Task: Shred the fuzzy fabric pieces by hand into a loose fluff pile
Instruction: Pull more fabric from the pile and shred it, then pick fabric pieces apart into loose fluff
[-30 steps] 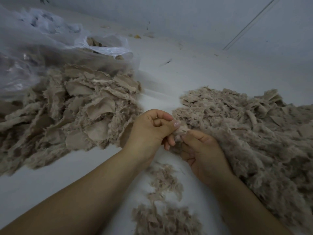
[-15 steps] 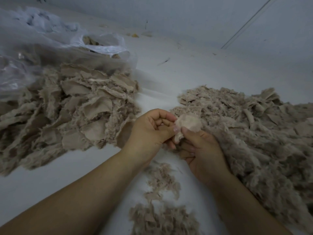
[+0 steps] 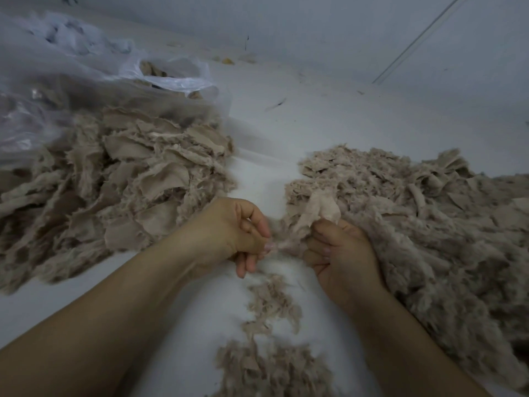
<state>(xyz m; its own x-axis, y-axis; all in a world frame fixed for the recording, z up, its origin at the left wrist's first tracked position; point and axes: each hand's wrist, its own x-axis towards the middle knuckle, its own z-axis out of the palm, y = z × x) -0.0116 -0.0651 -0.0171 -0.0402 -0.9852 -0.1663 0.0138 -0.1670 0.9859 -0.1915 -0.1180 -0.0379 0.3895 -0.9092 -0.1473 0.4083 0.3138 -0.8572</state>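
Two hands are working one fuzzy fabric piece (image 3: 317, 209) above the middle of the white surface (image 3: 286, 124). The right hand (image 3: 342, 260) is gripping the piece in curled fingers, its flap standing upward. The left hand (image 3: 243, 233) is pinching a thin tuft (image 3: 283, 246) stretching from that piece. Unshredded fabric pieces (image 3: 114, 181) are spilling from a clear plastic bag (image 3: 71, 81) toward the left edge. A large pile (image 3: 429, 224) is covering the right side. Loose fluff (image 3: 272, 353) is lying near the bottom edge.

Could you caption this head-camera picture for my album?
Two hands pull a fuzzy fabric piece apart between beige heaps.
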